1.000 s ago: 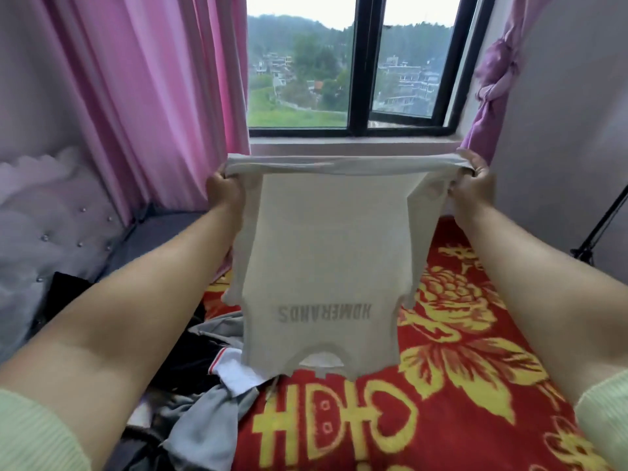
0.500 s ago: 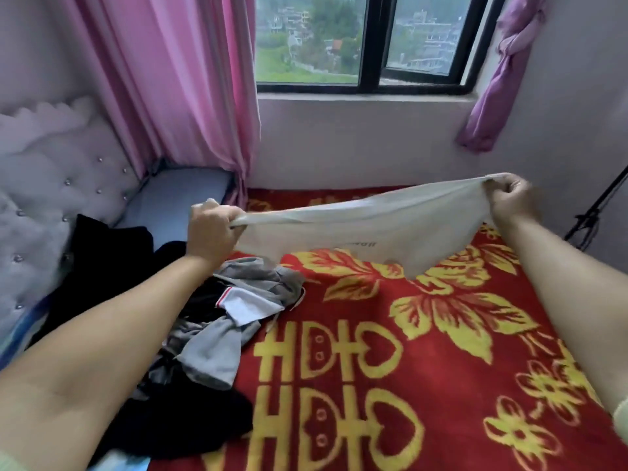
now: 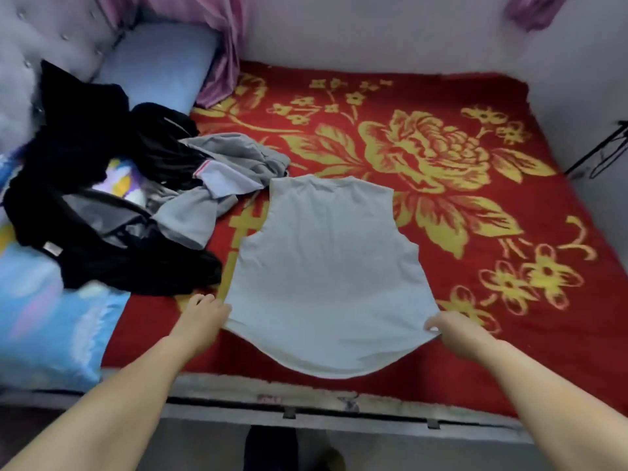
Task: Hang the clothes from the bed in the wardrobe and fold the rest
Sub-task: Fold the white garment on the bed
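A pale grey sleeveless top [image 3: 326, 266] lies spread flat on the red and gold bed cover [image 3: 475, 107], its neck pointing away from me and its hem near the bed's front edge. My left hand [image 3: 204, 316] pinches the hem's left corner. My right hand [image 3: 453, 331] pinches the hem's right corner. A heap of black clothes [image 3: 102, 198] and a grey garment [image 3: 221, 185] lies on the bed to the left of the top.
A blue patterned pillow [image 3: 44, 328] sits at the bed's front left and a light blue pillow [image 3: 159, 62] at the back left. A pink curtain [image 3: 221, 62] hangs at the back. A black stand [image 3: 598, 151] is at the right wall. The grey bed frame edge [image 3: 339, 407] runs below.
The top was held up in the air in front of the window, then lowered and laid flat on the bed. Both hands came down with it, still holding its hem corners.
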Action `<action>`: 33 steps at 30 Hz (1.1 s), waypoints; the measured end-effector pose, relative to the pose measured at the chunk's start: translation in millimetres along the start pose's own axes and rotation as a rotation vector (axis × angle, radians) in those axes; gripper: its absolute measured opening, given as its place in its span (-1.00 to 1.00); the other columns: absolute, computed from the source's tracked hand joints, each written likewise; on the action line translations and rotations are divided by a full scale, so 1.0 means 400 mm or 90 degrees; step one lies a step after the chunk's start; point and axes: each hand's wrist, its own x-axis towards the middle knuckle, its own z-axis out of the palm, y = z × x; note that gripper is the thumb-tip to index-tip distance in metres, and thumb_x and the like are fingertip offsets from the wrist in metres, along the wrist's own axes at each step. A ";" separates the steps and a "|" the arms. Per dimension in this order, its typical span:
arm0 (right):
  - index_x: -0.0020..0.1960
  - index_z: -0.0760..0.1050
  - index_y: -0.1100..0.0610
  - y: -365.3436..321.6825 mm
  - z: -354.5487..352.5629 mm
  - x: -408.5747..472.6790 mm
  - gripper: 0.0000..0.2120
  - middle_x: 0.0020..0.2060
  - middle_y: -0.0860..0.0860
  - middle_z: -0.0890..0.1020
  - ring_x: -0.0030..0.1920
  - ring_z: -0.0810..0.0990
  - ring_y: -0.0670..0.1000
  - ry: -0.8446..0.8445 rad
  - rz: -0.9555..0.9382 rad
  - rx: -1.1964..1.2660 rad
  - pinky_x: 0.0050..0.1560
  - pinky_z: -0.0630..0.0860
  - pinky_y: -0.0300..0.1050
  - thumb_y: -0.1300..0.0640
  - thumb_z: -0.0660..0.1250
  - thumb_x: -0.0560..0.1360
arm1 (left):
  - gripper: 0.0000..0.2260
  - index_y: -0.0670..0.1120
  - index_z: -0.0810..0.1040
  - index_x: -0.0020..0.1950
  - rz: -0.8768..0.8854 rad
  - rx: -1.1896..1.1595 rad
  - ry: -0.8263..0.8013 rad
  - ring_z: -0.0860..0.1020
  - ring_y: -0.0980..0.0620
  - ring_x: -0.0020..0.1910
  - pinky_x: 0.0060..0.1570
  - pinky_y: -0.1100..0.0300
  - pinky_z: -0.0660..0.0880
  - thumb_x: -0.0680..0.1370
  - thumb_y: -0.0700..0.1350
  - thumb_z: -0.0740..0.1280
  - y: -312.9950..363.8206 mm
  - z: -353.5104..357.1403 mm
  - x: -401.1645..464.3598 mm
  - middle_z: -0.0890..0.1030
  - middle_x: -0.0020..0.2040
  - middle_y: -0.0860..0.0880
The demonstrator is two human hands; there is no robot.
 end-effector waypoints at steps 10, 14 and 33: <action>-0.13 0.61 0.09 0.062 0.129 0.097 -0.81 -0.16 -0.01 0.59 -0.07 0.57 0.08 0.061 0.218 0.262 -0.17 0.45 -0.09 0.17 0.21 0.42 | -0.90 -0.12 0.56 -0.24 -0.393 -0.505 -0.070 0.53 -0.10 -0.18 -0.24 0.09 0.41 0.44 -0.27 0.31 -0.030 0.125 0.047 0.59 -0.24 -0.07; -0.31 0.45 0.20 0.087 0.042 0.220 -0.77 -0.40 0.07 0.51 -0.24 0.50 0.19 0.183 0.314 0.341 -0.36 0.23 -0.05 0.14 0.14 0.45 | -0.95 -0.16 0.57 -0.19 -0.482 -0.656 0.015 0.52 -0.12 -0.20 -0.27 0.09 0.34 0.46 -0.27 0.35 -0.090 0.118 0.225 0.58 -0.26 -0.10; -0.05 0.54 0.29 0.258 -0.346 0.914 -0.77 -0.14 0.25 0.57 -0.14 0.46 0.19 0.479 0.397 0.447 -0.16 0.31 -0.06 0.20 0.14 0.52 | -0.77 -0.10 0.34 -0.32 -0.595 -0.697 0.253 0.36 -0.04 -0.21 -0.22 0.16 0.25 0.49 -0.18 0.32 -0.316 0.088 1.034 0.42 -0.25 -0.14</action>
